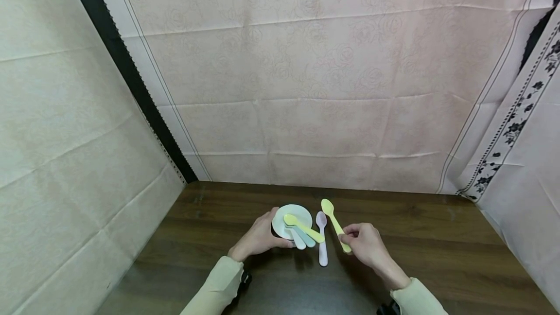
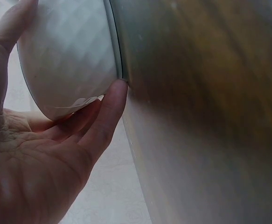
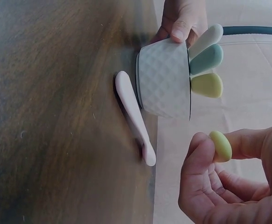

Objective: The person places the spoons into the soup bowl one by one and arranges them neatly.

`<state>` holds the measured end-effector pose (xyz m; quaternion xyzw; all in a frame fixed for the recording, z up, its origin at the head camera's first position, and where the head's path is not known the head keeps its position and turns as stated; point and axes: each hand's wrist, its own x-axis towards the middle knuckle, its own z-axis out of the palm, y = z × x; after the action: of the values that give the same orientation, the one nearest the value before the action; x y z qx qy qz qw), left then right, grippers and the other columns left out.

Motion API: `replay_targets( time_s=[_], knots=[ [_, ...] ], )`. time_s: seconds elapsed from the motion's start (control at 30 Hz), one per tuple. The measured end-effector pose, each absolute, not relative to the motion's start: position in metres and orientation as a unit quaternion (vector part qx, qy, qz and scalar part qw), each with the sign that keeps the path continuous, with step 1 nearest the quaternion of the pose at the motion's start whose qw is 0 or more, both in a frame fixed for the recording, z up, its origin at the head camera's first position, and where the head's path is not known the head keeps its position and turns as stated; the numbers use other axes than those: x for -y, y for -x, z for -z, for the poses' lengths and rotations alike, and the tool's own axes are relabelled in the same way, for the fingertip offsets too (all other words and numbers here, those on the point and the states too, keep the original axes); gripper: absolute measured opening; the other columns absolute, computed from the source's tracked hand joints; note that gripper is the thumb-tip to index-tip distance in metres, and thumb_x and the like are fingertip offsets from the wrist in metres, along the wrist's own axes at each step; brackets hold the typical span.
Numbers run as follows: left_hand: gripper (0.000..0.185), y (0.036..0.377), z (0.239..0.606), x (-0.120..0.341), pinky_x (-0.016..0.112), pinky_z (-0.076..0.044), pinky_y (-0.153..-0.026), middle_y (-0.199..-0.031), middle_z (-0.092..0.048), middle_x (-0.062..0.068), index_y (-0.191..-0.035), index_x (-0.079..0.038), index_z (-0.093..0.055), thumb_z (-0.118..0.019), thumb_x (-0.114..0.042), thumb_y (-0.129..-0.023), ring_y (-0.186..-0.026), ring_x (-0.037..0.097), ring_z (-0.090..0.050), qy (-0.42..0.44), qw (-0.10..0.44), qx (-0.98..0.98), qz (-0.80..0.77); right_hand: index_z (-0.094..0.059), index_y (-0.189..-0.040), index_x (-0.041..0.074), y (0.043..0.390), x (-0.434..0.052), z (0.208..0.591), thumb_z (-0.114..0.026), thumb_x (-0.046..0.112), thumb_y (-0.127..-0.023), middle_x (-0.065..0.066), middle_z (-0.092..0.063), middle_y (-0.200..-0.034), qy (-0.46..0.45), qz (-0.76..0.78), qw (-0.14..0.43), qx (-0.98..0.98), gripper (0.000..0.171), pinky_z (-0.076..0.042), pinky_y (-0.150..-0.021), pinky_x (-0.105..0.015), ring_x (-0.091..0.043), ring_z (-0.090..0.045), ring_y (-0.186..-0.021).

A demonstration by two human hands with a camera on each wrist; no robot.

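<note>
A small white bowl (image 1: 292,219) (image 2: 68,56) (image 3: 164,84) stands on the dark wooden table (image 1: 415,237). My left hand (image 1: 258,238) (image 2: 38,154) (image 3: 180,18) holds its side. In it rest a yellow spoon (image 1: 303,226) (image 3: 207,85), a teal spoon (image 1: 306,238) (image 3: 206,59) and a white spoon (image 1: 298,240) (image 3: 205,40), handles over the rim. A pale pink spoon (image 1: 322,238) (image 3: 135,116) lies on the table beside the bowl. My right hand (image 1: 366,245) (image 3: 229,182) pinches the handle of a second yellow spoon (image 1: 334,222) (image 3: 220,145), lifted to the right of the bowl.
Pale patterned cloth (image 1: 306,86) hangs behind the table and at both sides. The table's right part (image 1: 472,266) shows bare wood, and its left front corner (image 1: 166,266) too.
</note>
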<state>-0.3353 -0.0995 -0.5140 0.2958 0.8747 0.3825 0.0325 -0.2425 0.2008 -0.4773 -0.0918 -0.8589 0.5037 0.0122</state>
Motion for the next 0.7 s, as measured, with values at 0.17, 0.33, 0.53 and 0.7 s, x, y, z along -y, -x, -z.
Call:
replay_targets(
  time_s=[0.17, 0.33, 0.53, 0.7],
  knots=[
    [0.093, 0.3343, 0.5136, 0.0992, 0.045, -0.053, -0.105, -0.139, -0.069, 0.008, -0.152, -0.009, -0.052, -0.1, -0.037, -0.079, -0.126, 0.025, -0.066, -0.296, 0.033, -0.873, -0.386, -0.078, -0.101, -0.004, 0.2425, -0.2002, 0.4745, -0.077, 0.005, -0.097, -0.007, -0.074, -0.08, 0.085, -0.505, 0.009, 0.859, 0.01, -0.054, -0.058, -0.028, -0.014, -0.066, -0.064],
    [0.094, 0.3335, 0.5135, 0.0989, 0.046, -0.053, -0.105, -0.139, -0.069, 0.007, -0.153, -0.009, -0.051, -0.1, -0.038, -0.079, -0.127, 0.024, -0.066, -0.294, 0.036, -0.872, -0.39, -0.079, -0.103, -0.004, 0.2417, -0.1987, 0.4724, -0.075, 0.004, -0.099, -0.007, -0.075, -0.079, 0.076, -0.509, 0.006, 0.857, 0.01, -0.054, -0.059, -0.028, -0.015, -0.066, -0.065],
    [0.094, 0.3333, 0.5125, 0.099, 0.047, -0.053, -0.106, -0.14, -0.069, 0.008, -0.153, -0.009, -0.051, -0.1, -0.038, -0.079, -0.128, 0.025, -0.065, -0.294, 0.037, -0.869, -0.395, -0.079, -0.102, -0.004, 0.2417, -0.1964, 0.4706, -0.074, 0.004, -0.1, -0.008, -0.074, -0.077, 0.062, -0.517, 0.003, 0.854, 0.01, -0.049, -0.057, -0.026, -0.015, -0.064, -0.064],
    [0.093, 0.3335, 0.5131, 0.0998, 0.046, -0.053, -0.105, -0.14, -0.068, 0.008, -0.153, -0.009, -0.051, -0.099, -0.039, -0.08, -0.128, 0.025, -0.066, -0.295, 0.039, -0.869, -0.396, -0.079, -0.102, -0.003, 0.242, -0.1939, 0.4695, -0.074, 0.005, -0.1, -0.006, -0.073, -0.074, 0.059, -0.518, 0.006, 0.853, 0.01, -0.045, -0.055, -0.026, -0.015, -0.063, -0.063]
  ],
)
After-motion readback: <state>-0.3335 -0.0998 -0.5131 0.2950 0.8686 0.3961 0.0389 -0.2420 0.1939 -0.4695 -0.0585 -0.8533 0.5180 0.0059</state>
